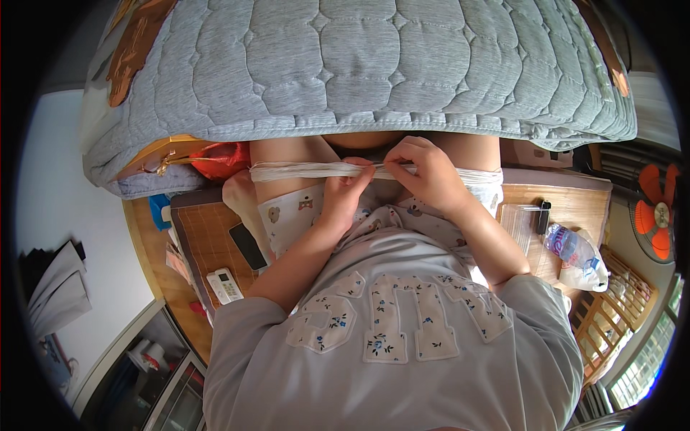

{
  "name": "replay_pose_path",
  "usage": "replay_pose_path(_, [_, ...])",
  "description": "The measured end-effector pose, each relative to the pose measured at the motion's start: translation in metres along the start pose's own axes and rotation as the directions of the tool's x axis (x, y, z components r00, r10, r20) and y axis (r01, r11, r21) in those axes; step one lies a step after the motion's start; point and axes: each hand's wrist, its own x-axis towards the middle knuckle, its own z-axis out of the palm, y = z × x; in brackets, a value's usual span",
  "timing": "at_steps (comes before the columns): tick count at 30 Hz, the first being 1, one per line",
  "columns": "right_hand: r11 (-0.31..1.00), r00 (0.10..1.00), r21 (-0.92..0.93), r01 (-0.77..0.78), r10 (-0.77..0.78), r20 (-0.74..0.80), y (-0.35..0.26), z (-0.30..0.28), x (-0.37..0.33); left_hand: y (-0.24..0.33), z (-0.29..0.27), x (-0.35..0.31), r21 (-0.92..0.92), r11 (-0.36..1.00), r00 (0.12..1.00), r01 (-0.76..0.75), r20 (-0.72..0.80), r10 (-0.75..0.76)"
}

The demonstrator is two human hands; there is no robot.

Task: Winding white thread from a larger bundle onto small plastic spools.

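A skein of white thread (pixel 291 171) is stretched across my two bare knees, looped round the outside of the legs. At its middle, my left hand (pixel 343 195) pinches the strands between thumb and fingers. Close beside it, my right hand (pixel 429 174) is bent over the same strands, its thumb and fingertips pressed together. The fingertips of both hands nearly meet over my lap. Whether the right one pinches a single thread or several is too fine to make out. Patterned white shorts (pixel 295 213) lie under the hands.
A grey quilted mattress (pixel 359 72) rises just beyond my knees. On the left are a red bag (pixel 221 159), a dark phone (pixel 248 246) and a white remote control (pixel 225 286). To the right are a clear box (pixel 519 224), a plastic bottle (pixel 570 246) and an orange fan (pixel 655 215).
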Motion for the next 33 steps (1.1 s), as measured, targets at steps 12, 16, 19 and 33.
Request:
replay_pose_path(12, [0.984,0.991,0.123,-0.129,0.131,-0.016,-0.029,-0.022,-0.009,0.010,0.001,0.001,-0.261,0.947,0.982,0.189,0.032,-0.187])
replay_pose_path(16, [0.983,0.985,0.079,-0.164,0.167,-0.035,-0.037,-0.053,-0.014,0.035,-0.006,0.001,-0.231,0.878,0.908,0.419,0.103,-0.406])
replay_pose_path(19, [0.981,0.979,0.022,-0.191,0.192,-0.071,-0.044,-0.084,-0.015,0.067,-0.022,-0.008,0.311,0.803,0.786,0.509,0.213,-0.581])
replay_pose_path(33, [0.772,0.763,0.071,0.632,-0.635,0.118,-0.147,0.000,0.005,0.109,0.061,0.004,0.170,0.580,0.440,-0.796,0.821,0.363])
